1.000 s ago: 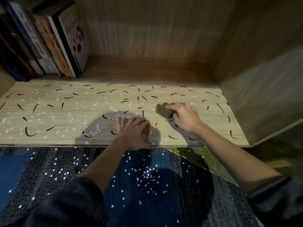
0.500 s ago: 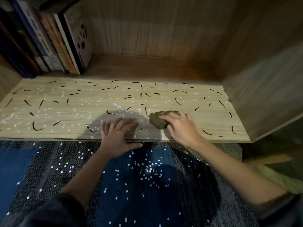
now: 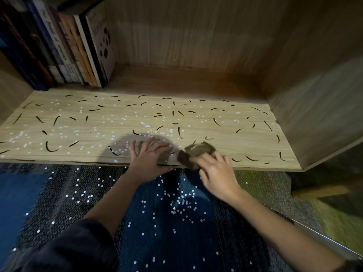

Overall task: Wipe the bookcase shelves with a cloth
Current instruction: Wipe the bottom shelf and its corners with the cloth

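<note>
The cloth (image 3: 197,152) is a small, dark olive-brown wad, bunched and creased, with a paler patch on its upper fold. It sits at the very front edge of the shelf (image 3: 225,122), its left end reaching the lip of the board. The right hand (image 3: 218,175) comes at the cloth from the near side, fingers bent over it and gripping it; motion blur smears the fingertips, so I can't make out exactly how they sit.

Just left of the cloth, not touching it, the left hand (image 3: 148,160) lies palm down and flat, fingers straight and spread on the board and thumb along the front edge, holding nothing.

All around the cloth the light wood-grain board carries short, dark curved marks (image 3: 50,147) and a scatter of tiny white specks (image 3: 121,119). Far to the cloth's left and at the back, a row of books (image 3: 78,46) stands slightly tilted. Well to the cloth's right rises the bookcase's side panel (image 3: 314,114). Nearer than the cloth, below the shelf edge, lies a dark blue textured floor covering (image 3: 176,222) dotted with white.
</note>
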Action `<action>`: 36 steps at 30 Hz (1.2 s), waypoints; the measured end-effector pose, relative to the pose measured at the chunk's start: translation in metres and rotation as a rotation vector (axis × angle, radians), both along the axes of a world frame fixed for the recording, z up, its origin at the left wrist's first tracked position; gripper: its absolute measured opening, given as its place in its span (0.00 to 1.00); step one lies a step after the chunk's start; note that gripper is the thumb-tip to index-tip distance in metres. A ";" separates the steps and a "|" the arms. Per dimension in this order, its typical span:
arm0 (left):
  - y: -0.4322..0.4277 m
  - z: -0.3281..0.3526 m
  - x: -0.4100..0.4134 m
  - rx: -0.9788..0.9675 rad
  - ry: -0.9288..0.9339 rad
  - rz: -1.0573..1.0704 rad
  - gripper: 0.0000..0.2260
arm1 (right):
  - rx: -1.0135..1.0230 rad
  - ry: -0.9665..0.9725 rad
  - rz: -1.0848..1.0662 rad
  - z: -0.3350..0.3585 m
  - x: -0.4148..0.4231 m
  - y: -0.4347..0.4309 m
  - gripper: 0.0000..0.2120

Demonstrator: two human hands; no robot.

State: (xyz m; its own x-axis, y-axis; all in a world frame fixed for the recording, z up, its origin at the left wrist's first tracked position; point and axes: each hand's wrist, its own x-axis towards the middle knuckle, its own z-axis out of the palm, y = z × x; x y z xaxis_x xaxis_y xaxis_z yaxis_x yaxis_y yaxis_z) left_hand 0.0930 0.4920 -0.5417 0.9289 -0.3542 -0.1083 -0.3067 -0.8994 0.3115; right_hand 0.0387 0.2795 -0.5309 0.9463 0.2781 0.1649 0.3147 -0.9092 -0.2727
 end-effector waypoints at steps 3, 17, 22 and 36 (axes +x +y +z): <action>0.000 0.002 0.002 0.001 0.003 0.009 0.29 | 0.040 0.000 0.123 0.000 -0.026 -0.004 0.17; -0.061 0.016 0.010 -0.119 0.038 -0.110 0.30 | 0.177 -0.078 -0.129 0.005 -0.037 -0.049 0.18; -0.084 0.017 0.020 -0.105 0.072 -0.161 0.31 | 0.150 -0.026 -0.212 0.012 -0.035 -0.068 0.19; -0.147 0.047 0.068 0.229 0.198 -0.033 0.40 | 0.235 -0.001 -0.488 0.053 0.061 -0.140 0.23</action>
